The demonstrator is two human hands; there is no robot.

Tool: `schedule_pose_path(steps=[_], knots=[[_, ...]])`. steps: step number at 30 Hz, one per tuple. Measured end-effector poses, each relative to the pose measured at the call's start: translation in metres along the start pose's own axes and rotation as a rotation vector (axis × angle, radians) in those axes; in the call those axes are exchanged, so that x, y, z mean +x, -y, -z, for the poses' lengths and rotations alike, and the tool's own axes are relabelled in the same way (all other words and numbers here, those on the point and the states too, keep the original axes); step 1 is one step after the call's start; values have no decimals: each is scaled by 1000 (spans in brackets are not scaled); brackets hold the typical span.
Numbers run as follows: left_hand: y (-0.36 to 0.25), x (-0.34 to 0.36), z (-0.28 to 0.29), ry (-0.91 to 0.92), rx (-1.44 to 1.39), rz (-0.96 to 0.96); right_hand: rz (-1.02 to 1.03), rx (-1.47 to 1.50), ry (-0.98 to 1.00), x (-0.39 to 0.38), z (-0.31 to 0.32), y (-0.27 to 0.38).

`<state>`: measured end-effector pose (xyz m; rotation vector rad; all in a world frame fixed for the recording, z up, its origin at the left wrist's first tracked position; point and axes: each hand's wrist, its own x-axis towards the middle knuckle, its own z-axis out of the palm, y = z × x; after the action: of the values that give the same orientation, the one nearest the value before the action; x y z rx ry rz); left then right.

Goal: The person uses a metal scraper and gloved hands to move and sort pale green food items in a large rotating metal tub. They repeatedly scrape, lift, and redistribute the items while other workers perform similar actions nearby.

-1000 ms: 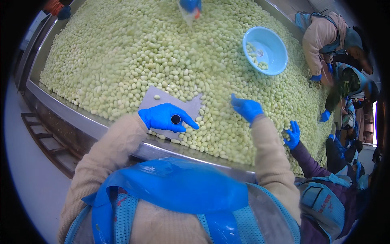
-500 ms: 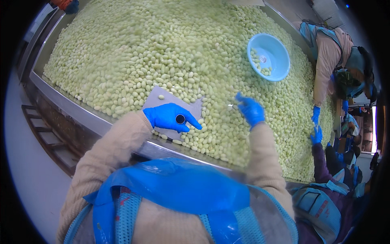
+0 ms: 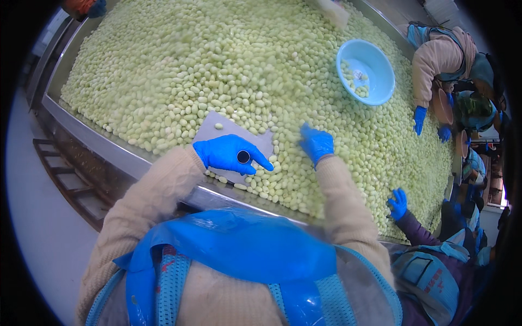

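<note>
A big heap of pale green beans [image 3: 217,65] covers a long metal table [image 3: 109,149]. My left hand [image 3: 231,155], in a blue glove with a small black round piece on its back, lies on a bare grey patch of the table [image 3: 228,129], index finger stretched toward the beans. My right hand [image 3: 316,142], also in a blue glove, rests fingers-down on the beans just right of that patch. Whether it pinches a bean is hidden. A few loose beans lie on the bare patch.
A light blue bowl [image 3: 376,79] holding a few beans sits on the heap at the far right. Other people stand along the right side, blue-gloved hands [image 3: 418,117] [image 3: 398,202] on the beans. A low metal step [image 3: 60,174] is left of me.
My right hand has shifted a little left toward the bare patch and come down onto the beans. My left hand has stayed where it was.
</note>
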<state>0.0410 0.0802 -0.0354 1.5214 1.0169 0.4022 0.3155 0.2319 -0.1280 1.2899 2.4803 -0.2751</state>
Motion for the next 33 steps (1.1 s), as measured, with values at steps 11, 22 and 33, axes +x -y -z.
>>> schedule_pose_path(steps=[11, 22, 33], knots=[[1, 0, 0, 21, 32, 36, -80, 1531, -554, -23, 113, -36], [-4, 1, 1, 29, 29, -66, -186, 36, -268, 59, 9, -25], [11, 5, 0, 41, 109, -60, -74, 46, -160, 54, 11, -28]])
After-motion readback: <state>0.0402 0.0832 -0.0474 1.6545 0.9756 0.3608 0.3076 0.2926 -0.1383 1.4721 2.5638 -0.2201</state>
